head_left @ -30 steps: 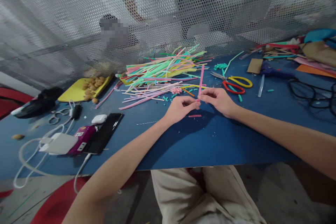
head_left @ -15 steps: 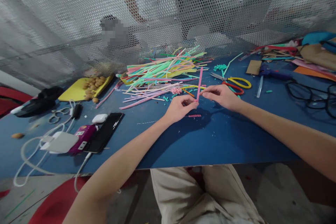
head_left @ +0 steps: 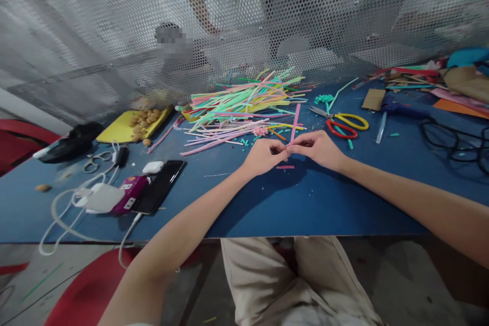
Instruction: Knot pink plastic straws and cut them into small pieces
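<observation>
A pink pipe cleaner (head_left: 296, 123) stands nearly upright, its lower end pinched between the fingertips of my left hand (head_left: 265, 157). The thumb and fingers of my right hand (head_left: 318, 148) close on that same lower end, and the two hands touch there. What the fingertips cover is hidden. Just below them on the blue table lies a short, darker pink twisted piece (head_left: 286, 167), with a thin wire (head_left: 221, 174) to its left. Behind my hands is a light pink curled cluster (head_left: 260, 131) beside small turquoise bits (head_left: 245, 142).
A heap of pastel pipe cleaners (head_left: 244, 97) lies at the back. Scissors with red and yellow handles (head_left: 341, 130) and a glue gun (head_left: 407, 110) are on the right. At left are a phone (head_left: 162, 187), a charger (head_left: 103, 197) with cables, and a yellow tray (head_left: 114, 130).
My right hand has moved left and down to the base of the pink pipe cleaner, meeting my left fingertips. The view has shifted slightly, moving the scene to the right.
</observation>
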The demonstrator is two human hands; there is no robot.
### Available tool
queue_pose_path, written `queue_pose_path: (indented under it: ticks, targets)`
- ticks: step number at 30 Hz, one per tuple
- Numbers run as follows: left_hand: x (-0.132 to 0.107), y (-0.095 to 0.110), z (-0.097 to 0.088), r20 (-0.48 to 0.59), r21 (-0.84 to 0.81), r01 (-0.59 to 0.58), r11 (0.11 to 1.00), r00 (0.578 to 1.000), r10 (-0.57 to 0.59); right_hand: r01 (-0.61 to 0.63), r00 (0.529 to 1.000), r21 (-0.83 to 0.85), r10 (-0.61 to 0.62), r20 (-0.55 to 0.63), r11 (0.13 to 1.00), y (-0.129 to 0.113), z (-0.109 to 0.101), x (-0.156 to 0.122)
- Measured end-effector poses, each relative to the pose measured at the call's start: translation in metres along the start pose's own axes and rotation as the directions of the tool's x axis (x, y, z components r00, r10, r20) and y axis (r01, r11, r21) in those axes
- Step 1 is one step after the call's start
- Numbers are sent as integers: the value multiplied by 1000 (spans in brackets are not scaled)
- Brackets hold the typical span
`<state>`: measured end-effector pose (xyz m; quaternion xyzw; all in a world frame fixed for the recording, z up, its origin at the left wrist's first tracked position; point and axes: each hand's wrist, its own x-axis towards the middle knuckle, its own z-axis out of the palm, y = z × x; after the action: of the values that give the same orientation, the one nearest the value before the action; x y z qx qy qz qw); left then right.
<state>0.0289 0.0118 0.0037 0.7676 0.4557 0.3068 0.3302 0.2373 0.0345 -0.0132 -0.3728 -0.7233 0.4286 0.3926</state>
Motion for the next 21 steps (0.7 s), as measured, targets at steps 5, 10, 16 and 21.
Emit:
queue_pose_path:
  ticks: [5, 10, 16, 21]
  targets:
    - [0, 10, 3, -12, 94, -19, 995, 1000, 20, 12, 999, -70, -15, -40, 997, -1, -3, 0]
    - [-7, 26, -16, -93, 394, -41, 918, 992, 84, -15, 999, -98, 11, -45, 995, 6, -12, 2]
    - [-70, 7, -120, -243, 695, 357, 624, 934, -264, -34, 996, -130, 23, -83, 991, 12, -21, 3]
    - [-149, -55, -213, -340, 743, 580, 334, 757, -558, -26, 997, -163, 13, -81, 986, 12, -17, 3]
